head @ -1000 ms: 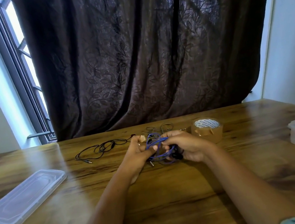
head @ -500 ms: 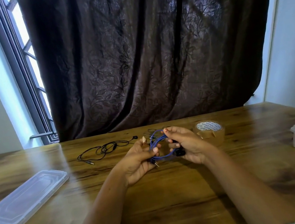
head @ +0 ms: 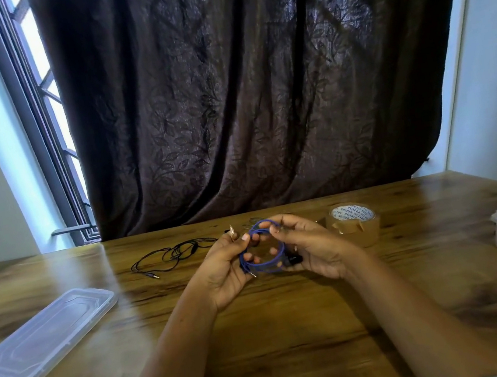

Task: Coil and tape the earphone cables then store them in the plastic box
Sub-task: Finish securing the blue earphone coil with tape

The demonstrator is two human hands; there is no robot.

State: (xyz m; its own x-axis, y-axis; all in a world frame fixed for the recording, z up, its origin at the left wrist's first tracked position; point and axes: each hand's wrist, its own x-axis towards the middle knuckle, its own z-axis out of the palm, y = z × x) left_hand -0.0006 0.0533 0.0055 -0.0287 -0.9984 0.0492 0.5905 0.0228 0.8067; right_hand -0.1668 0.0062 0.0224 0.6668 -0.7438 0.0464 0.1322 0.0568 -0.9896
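blue earphone cable (head: pixel 268 270), held as a small coil just above the wooden table (head: pixel 292 326), is pinched at opposite sides by the curled fingers of the left hand (head: pixel 223 267) and right hand (head: pixel 313 249); being light, limp and springy, it is judged best gripped across all turns.

Home room: curtain (head: pixel 259 91), wooden table (head: pixel 292 326)

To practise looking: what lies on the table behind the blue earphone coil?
A thin wire tangle shows behind the blue coil; left hand and right hand cover the rest.
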